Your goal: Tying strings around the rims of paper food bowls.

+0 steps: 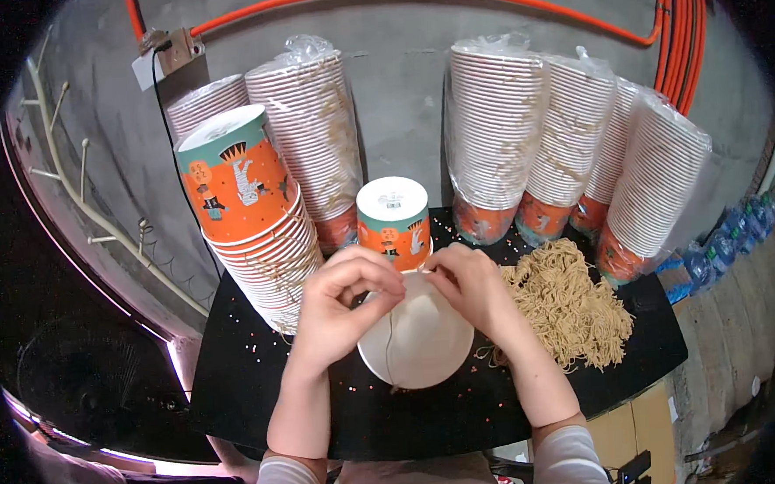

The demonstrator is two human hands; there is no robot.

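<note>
A paper bucket (432,345) lies tilted at the middle of the table, its white inside facing me. A thin cord (390,343) hangs down across that white inside. My left hand (347,301) is closed in a pinch on the cord by the bucket's upper left edge. At the upper edge, the fingertips of my right hand (476,292) pinch together, seemingly on the cord's other part; the small bit between them is hardly visible. Right of the bucket, next to my right wrist, sits a heap of tan cords (575,307).
An upside-down orange and green bucket (393,233) stands just beyond my hands. To the left leans a tall bucket stack (250,218). Plastic-wrapped stacks (497,122) line the grey wall. Small bits dot the black table (344,419). Blue bottles (729,246) lie at far right.
</note>
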